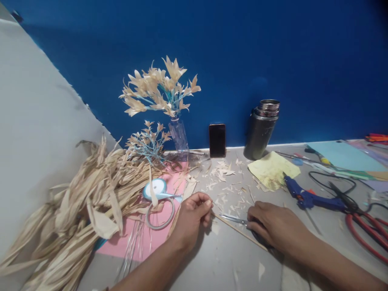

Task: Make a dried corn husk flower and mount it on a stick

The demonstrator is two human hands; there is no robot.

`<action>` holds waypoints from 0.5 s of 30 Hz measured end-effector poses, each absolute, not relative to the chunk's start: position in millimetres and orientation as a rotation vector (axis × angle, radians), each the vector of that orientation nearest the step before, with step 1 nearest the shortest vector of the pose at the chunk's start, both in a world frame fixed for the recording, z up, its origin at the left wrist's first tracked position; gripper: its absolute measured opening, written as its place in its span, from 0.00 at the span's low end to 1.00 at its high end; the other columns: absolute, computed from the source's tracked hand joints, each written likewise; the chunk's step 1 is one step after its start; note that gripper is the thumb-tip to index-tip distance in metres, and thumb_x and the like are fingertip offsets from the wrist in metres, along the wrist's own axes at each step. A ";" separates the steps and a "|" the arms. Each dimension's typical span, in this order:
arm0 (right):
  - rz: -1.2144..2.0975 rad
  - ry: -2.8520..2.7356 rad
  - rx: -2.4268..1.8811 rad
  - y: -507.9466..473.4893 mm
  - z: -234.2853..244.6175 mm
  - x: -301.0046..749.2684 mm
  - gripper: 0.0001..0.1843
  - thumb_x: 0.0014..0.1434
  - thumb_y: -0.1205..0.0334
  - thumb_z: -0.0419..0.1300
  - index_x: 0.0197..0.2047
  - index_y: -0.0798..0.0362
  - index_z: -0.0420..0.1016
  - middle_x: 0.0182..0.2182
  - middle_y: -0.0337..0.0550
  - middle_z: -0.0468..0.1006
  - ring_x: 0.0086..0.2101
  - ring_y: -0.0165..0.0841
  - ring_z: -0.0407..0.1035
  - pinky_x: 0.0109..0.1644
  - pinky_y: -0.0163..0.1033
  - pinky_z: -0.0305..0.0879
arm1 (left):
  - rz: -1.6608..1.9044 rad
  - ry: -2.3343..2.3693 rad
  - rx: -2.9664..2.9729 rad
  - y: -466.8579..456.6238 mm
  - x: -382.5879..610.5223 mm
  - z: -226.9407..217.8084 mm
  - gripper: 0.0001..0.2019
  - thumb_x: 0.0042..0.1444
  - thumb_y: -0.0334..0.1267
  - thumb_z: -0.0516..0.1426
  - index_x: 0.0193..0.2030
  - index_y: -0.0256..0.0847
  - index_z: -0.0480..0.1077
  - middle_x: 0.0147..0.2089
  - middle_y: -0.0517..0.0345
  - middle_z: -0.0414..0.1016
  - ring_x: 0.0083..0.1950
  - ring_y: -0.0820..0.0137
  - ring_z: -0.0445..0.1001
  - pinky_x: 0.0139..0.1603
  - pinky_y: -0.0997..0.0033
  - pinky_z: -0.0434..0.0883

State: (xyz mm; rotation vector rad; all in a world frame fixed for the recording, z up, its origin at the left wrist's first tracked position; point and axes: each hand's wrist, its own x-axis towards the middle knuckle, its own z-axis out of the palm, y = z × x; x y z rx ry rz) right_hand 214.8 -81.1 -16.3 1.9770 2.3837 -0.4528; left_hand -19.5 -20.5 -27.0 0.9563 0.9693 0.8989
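Left of your left fingers (207, 205): dried corn husks (106, 186), likely heaped within reach. Your left hand (194, 216) pinches thumb to forefinger, apparently on the upper end of a thin stick (242, 233), presumably steadying it. Right of that pinch: scissors (238, 220), handles within your right hand's (268, 222) curled, nearly closed fingers, probably kept ready.

Open front tabletop (226, 264), husks (80, 210) blocking left, glue gun (317, 201) right
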 end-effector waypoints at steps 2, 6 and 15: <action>-0.442 2.381 1.992 -79.5 -16.0 215.0 0.09 0.67 0.59 0.56 0.37 0.48 0.76 0.37 0.44 0.80 0.38 0.42 0.75 0.35 0.40 0.55 | 0.900 0.974 0.963 -21.3 -19.6 -26.0 0.16 0.50 0.47 0.67 0.32 0.39 0.68 0.18 0.67 0.63 0.19 0.79 0.57 0.22 0.77 0.54; -0.372 2.370 2.058 -75.6 -12.9 216.6 0.09 0.67 0.60 0.56 0.36 0.49 0.76 0.35 0.44 0.82 0.36 0.40 0.76 0.33 0.39 0.54 | 0.898 0.976 0.977 -23.8 -19.5 -22.8 0.16 0.48 0.45 0.69 0.31 0.38 0.70 0.22 0.66 0.64 0.20 0.80 0.58 0.22 0.77 0.54; -0.212 2.118 2.212 -63.0 -12.8 234.8 0.15 0.66 0.52 0.56 0.33 0.52 0.76 0.32 0.51 0.84 0.33 0.44 0.77 0.30 0.38 0.49 | 0.894 1.000 1.024 -19.8 -18.1 -23.0 0.15 0.48 0.45 0.68 0.31 0.38 0.69 0.21 0.67 0.62 0.19 0.80 0.57 0.22 0.77 0.52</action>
